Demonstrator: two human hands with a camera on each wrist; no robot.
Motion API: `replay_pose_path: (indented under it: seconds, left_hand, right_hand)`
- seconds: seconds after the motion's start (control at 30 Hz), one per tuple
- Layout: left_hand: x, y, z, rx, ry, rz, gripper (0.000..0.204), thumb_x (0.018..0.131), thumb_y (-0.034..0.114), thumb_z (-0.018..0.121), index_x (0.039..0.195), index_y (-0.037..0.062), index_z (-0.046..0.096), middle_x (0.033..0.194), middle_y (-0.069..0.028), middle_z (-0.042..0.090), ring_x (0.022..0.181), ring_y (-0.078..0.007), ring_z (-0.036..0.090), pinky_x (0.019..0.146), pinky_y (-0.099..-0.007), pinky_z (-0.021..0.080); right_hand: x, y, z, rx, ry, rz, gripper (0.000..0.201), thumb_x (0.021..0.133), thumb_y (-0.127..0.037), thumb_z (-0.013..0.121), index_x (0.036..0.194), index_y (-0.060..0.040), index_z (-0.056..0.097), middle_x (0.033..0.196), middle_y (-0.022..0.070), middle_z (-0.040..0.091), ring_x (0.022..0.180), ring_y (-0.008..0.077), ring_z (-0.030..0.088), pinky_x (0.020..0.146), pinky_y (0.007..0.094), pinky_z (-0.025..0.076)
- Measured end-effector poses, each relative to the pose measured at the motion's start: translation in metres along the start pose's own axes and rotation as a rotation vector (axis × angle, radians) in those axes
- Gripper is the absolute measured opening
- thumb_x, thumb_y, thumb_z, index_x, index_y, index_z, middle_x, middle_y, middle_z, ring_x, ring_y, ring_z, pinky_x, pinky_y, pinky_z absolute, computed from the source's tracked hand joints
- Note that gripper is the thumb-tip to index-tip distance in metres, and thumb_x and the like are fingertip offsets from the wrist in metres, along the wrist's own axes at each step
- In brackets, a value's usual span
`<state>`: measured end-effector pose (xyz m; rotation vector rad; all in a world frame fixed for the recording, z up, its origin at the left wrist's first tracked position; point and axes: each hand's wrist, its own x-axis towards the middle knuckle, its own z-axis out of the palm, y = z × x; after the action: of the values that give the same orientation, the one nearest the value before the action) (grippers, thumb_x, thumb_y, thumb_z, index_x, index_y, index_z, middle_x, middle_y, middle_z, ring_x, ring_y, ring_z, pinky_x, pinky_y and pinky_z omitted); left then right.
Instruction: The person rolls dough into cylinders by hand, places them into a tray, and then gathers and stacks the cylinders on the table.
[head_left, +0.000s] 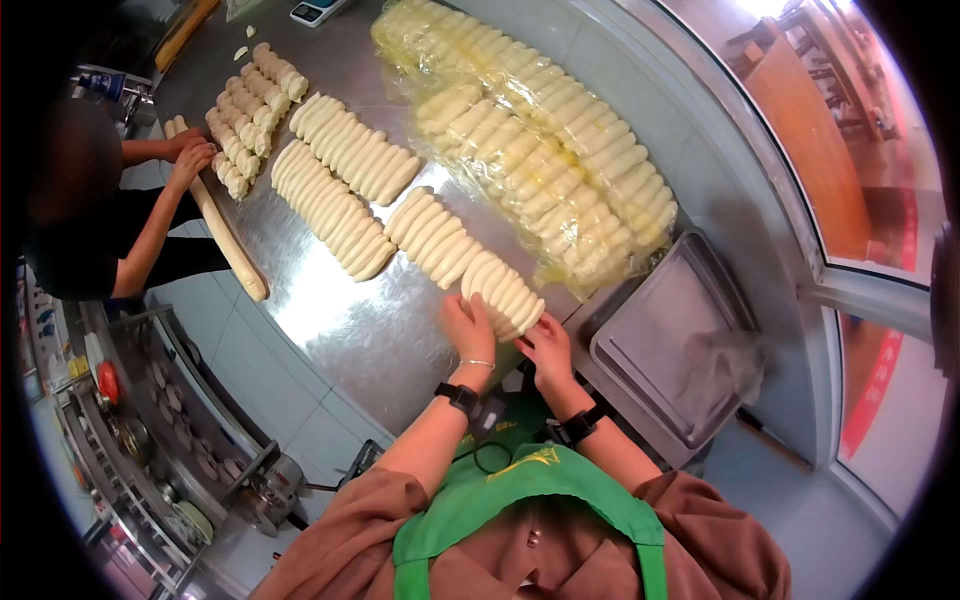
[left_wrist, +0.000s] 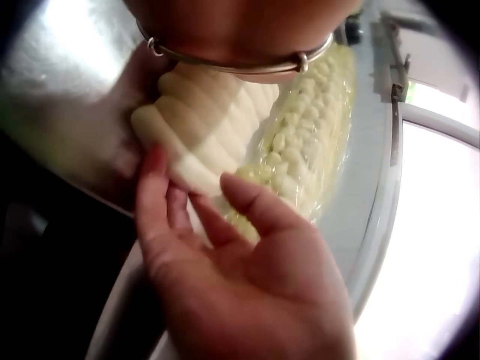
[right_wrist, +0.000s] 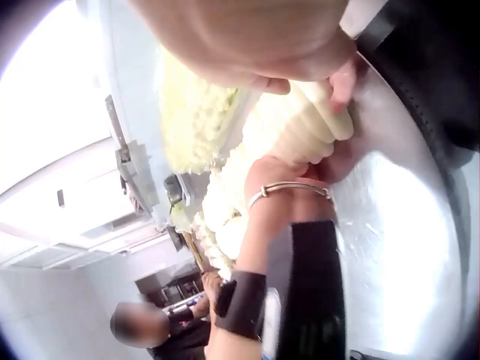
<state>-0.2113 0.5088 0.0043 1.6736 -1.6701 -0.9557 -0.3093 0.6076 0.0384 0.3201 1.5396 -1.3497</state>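
A row of pale rolled dough strips (head_left: 502, 296) lies near the table's front edge. Against the left side of that row rests my left hand (head_left: 468, 328), a bracelet on its wrist, fingers at the strip ends. My right hand (head_left: 546, 345) is at the near right end. In the left wrist view, the right hand (left_wrist: 247, 262) has its fingers and thumb spread along the nearest dough strip (left_wrist: 191, 171), fingertips touching it. From the right wrist view, the left hand's fingertips are mostly hidden behind the dough (right_wrist: 300, 124).
More dough rows (head_left: 330, 215) lie farther up the metal table (head_left: 330, 340). Plastic film (head_left: 560, 160) covers long rows to the right. A grey tray (head_left: 670, 330) stands at right. Across the table, another person's hands (head_left: 190, 150) are on a long dough roll (head_left: 228, 240).
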Motion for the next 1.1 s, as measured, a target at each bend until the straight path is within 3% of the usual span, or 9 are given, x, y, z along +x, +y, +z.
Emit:
replay_pose_path:
  seconds: [0.2, 0.43, 0.53, 0.6, 0.73, 0.8, 0.9, 0.93, 1.1]
  left_hand:
    - [-0.001, 0.018, -0.029, -0.104, -0.219, -0.222, 0.038, 0.097, 0.028, 0.068, 0.111, -0.0033, 0.053, 0.101, -0.0180, 0.059, 0.096, -0.0312, 0.058, 0.086, -0.0421, 0.046]
    - [0.016, 0.017, -0.004, -0.130, -0.029, -0.061, 0.044, 0.095, 0.032, 0.070, 0.113, -0.0057, 0.055, 0.106, -0.0192, 0.058, 0.097, -0.0292, 0.058, 0.086, -0.0406, 0.047]
    - [0.021, 0.018, -0.003, -0.065, -0.156, -0.239, 0.042, 0.094, 0.033, 0.072, 0.110, -0.0039, 0.058, 0.107, -0.0203, 0.057, 0.099, -0.0314, 0.057, 0.090, -0.0414, 0.046]
    - [0.028, 0.008, -0.003, 0.151, -0.200, 0.057, 0.040, 0.092, 0.036, 0.075, 0.103, -0.0007, 0.064, 0.102, -0.0170, 0.061, 0.090, -0.0289, 0.058, 0.082, -0.0407, 0.047]
    - [0.028, 0.012, -0.009, 0.217, -0.149, 0.251, 0.040, 0.090, 0.034, 0.077, 0.109, 0.0021, 0.063, 0.101, -0.0175, 0.064, 0.092, -0.0275, 0.061, 0.081, -0.0401, 0.048]
    - [0.027, 0.012, -0.009, -0.122, -0.379, -0.118, 0.044, 0.087, 0.031, 0.080, 0.115, 0.0018, 0.062, 0.106, -0.0153, 0.068, 0.096, -0.0247, 0.066, 0.082, -0.0375, 0.052]
    - [0.040, -0.001, -0.011, -0.377, -0.484, -0.341, 0.049, 0.086, 0.024, 0.082, 0.124, 0.0009, 0.060, 0.112, -0.0118, 0.070, 0.100, -0.0210, 0.067, 0.086, -0.0341, 0.054]
    - [0.052, 0.002, -0.020, -0.408, -0.679, -0.413, 0.055, 0.087, 0.019, 0.081, 0.132, 0.0004, 0.057, 0.120, -0.0083, 0.068, 0.104, -0.0188, 0.067, 0.091, -0.0322, 0.054]
    - [0.045, 0.033, -0.038, -0.555, -0.760, -0.542, 0.049, 0.088, 0.013, 0.079, 0.130, 0.0025, 0.056, 0.118, -0.0083, 0.068, 0.105, -0.0172, 0.067, 0.085, -0.0323, 0.056]
  right_hand:
    - [0.006, 0.000, -0.023, -0.119, -0.032, -0.066, 0.048, 0.092, -0.006, 0.064, 0.139, -0.0060, 0.056, 0.118, 0.0048, 0.060, 0.101, 0.0158, 0.060, 0.083, 0.0298, 0.051]
    - [0.000, 0.004, -0.001, 0.048, -0.014, -0.084, 0.053, 0.092, -0.007, 0.062, 0.144, -0.0082, 0.053, 0.121, 0.0051, 0.060, 0.105, 0.0166, 0.059, 0.087, 0.0303, 0.050]
    - [-0.001, -0.004, -0.006, 0.066, -0.019, -0.030, 0.054, 0.092, -0.007, 0.060, 0.145, -0.0090, 0.053, 0.124, 0.0062, 0.061, 0.108, 0.0162, 0.059, 0.087, 0.0305, 0.050]
    - [-0.004, -0.004, -0.005, 0.047, -0.013, -0.049, 0.053, 0.092, -0.006, 0.058, 0.145, -0.0087, 0.053, 0.125, 0.0065, 0.062, 0.111, 0.0165, 0.059, 0.090, 0.0310, 0.050]
    - [-0.008, -0.003, 0.010, 0.073, 0.036, -0.085, 0.053, 0.093, -0.003, 0.055, 0.146, -0.0076, 0.052, 0.127, 0.0071, 0.063, 0.115, 0.0180, 0.061, 0.096, 0.0328, 0.051]
    - [-0.009, -0.002, 0.011, 0.120, 0.027, -0.092, 0.053, 0.093, -0.003, 0.055, 0.146, -0.0079, 0.051, 0.128, 0.0073, 0.063, 0.116, 0.0186, 0.061, 0.096, 0.0331, 0.051]
    - [-0.010, -0.010, 0.006, 0.146, 0.008, -0.067, 0.055, 0.094, -0.005, 0.055, 0.149, -0.0101, 0.050, 0.130, 0.0051, 0.062, 0.118, 0.0174, 0.061, 0.098, 0.0326, 0.050]
    - [-0.011, -0.013, 0.005, 0.125, -0.002, -0.027, 0.056, 0.095, -0.007, 0.056, 0.150, -0.0121, 0.049, 0.132, 0.0028, 0.062, 0.119, 0.0155, 0.060, 0.099, 0.0319, 0.049]
    - [-0.014, -0.012, 0.003, 0.109, -0.058, -0.094, 0.057, 0.095, -0.005, 0.054, 0.152, -0.0095, 0.047, 0.137, 0.0038, 0.060, 0.123, 0.0152, 0.058, 0.102, 0.0320, 0.047]
